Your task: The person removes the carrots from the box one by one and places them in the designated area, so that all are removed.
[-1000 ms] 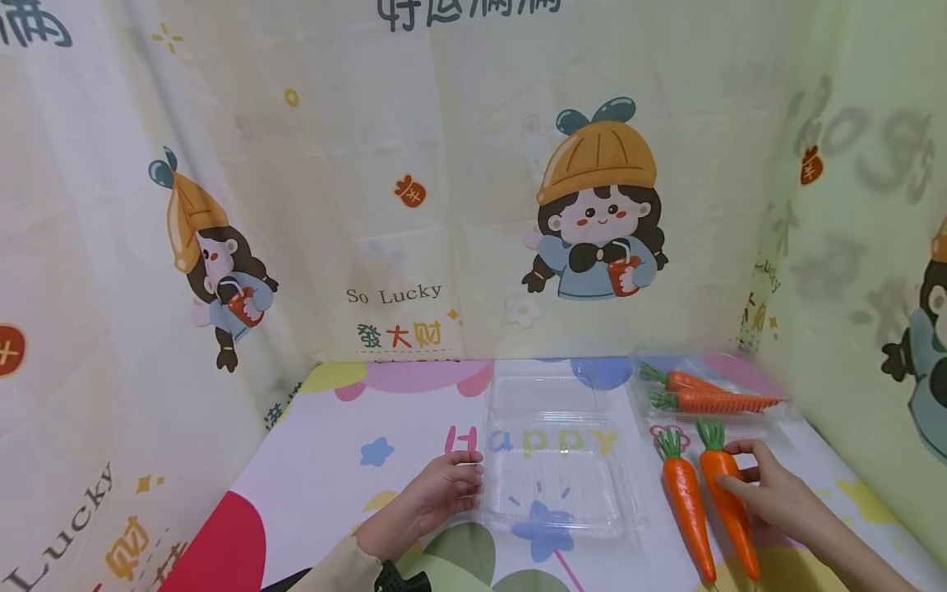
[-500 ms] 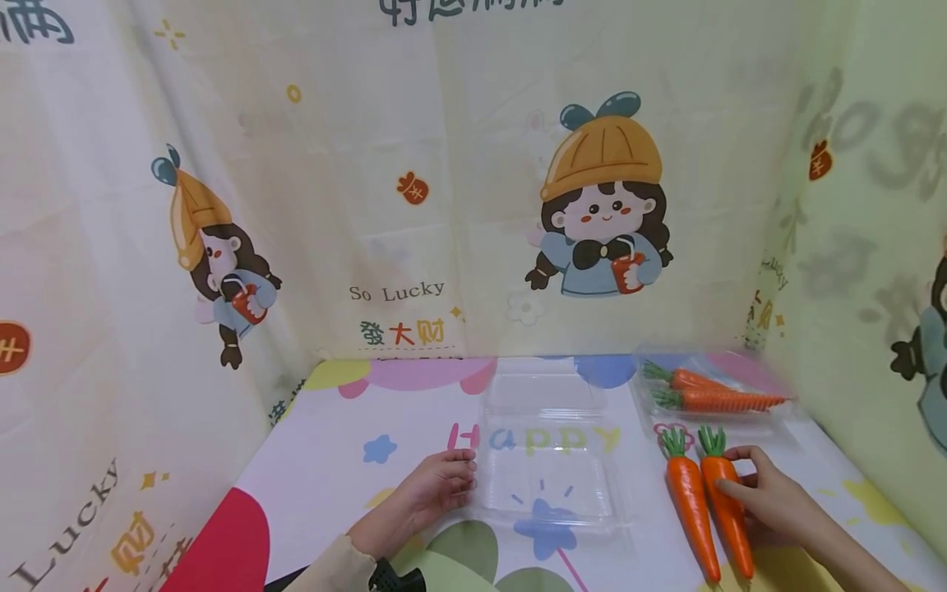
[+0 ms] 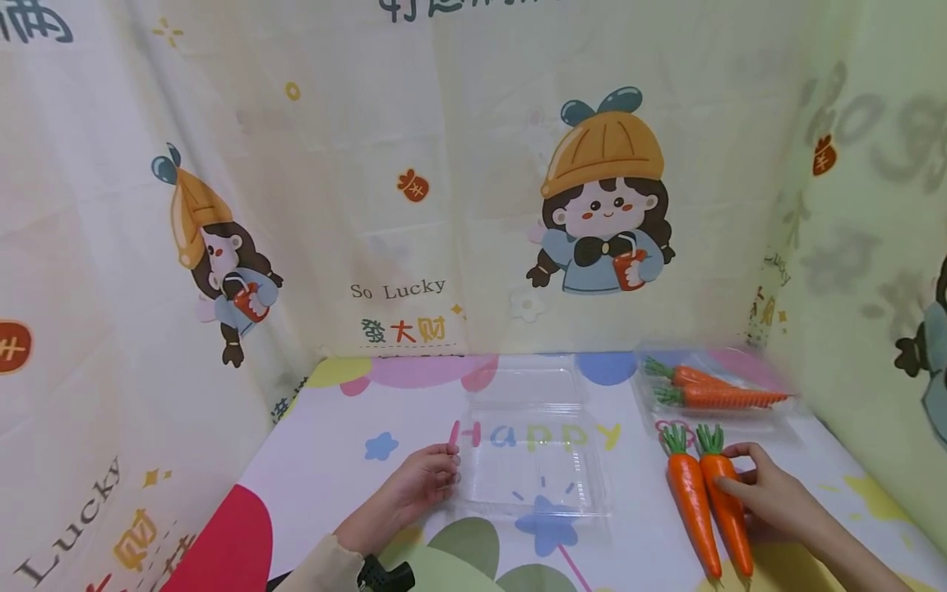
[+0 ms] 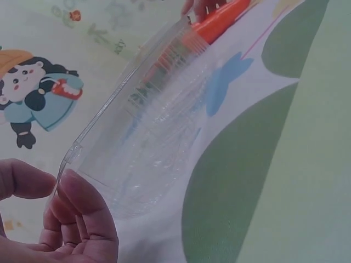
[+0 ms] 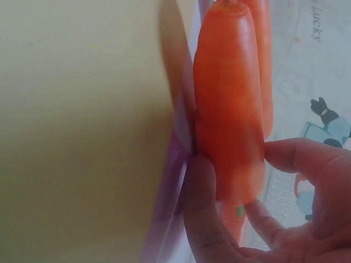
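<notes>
My left hand [image 3: 446, 474] pinches the left rim of a clear plastic clamshell box [image 3: 534, 460] that lies open and empty on the table; in the left wrist view the thumb and a finger of my left hand [image 4: 55, 186] close on a corner of the clear box [image 4: 148, 142]. My right hand [image 3: 734, 470] grips the right one of two orange toy carrots [image 3: 723, 514], which lies on the table against the other carrot [image 3: 691, 510]. In the right wrist view my right hand [image 5: 236, 172] has thumb and fingers round that carrot [image 5: 227, 98].
A second clear tray [image 3: 769, 415] with two carrots [image 3: 710, 396] in it sits at the back right. Cartoon-print curtains [image 3: 414, 181] wall in the back, left and right. The table [image 3: 348, 485] wears a colourful cloth.
The clear box has slid left and a little nearer with my left hand on its rim. My right hand and the two carrots have barely shifted.
</notes>
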### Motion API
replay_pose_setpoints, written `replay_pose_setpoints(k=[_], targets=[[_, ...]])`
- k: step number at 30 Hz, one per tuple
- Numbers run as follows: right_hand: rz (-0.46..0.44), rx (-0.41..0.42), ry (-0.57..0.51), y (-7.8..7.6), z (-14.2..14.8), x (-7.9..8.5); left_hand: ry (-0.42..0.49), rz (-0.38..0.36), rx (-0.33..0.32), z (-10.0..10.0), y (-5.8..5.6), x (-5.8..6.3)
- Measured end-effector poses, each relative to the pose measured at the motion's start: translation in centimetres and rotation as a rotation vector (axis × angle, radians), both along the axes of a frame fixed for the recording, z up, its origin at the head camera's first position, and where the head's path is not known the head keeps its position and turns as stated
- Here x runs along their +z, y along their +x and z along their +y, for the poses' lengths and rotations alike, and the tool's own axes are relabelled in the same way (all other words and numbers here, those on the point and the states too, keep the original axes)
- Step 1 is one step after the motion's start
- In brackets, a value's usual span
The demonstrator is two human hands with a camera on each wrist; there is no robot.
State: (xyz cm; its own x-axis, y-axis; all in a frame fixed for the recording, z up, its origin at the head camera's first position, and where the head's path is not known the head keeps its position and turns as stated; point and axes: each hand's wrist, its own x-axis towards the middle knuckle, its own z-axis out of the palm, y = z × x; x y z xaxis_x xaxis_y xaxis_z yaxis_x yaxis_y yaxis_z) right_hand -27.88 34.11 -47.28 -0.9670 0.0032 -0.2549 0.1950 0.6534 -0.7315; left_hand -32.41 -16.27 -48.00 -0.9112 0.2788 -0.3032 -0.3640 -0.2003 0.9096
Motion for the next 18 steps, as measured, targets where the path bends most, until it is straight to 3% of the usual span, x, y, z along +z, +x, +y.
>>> replay_pose_setpoints(k=[4,8,10,13,16,18], targets=[[0.010,-0.008,-0.014,0.0,0.0,0.3,-0.068,0.014,0.020,-0.1,0.1,0.3],[0.033,-0.009,0.005,-0.1,0.3,0.8,-0.315,0.130,0.066,0.3,0.0,1.0],[0.038,-0.015,0.001,-0.2,0.6,0.8,-0.486,0.241,0.089,0.7,-0.1,1.5],[0.050,-0.021,0.020,-0.5,1.5,0.6,-0.782,0.482,0.094,1.7,-0.3,2.2],[0.051,-0.040,0.025,-0.9,2.9,0.0,-1.039,0.722,0.051,3.2,-0.1,2.8],[0.039,-0.060,0.020,-1.4,4.1,-0.5,-1.162,0.840,0.009,4.6,0.3,3.0]])
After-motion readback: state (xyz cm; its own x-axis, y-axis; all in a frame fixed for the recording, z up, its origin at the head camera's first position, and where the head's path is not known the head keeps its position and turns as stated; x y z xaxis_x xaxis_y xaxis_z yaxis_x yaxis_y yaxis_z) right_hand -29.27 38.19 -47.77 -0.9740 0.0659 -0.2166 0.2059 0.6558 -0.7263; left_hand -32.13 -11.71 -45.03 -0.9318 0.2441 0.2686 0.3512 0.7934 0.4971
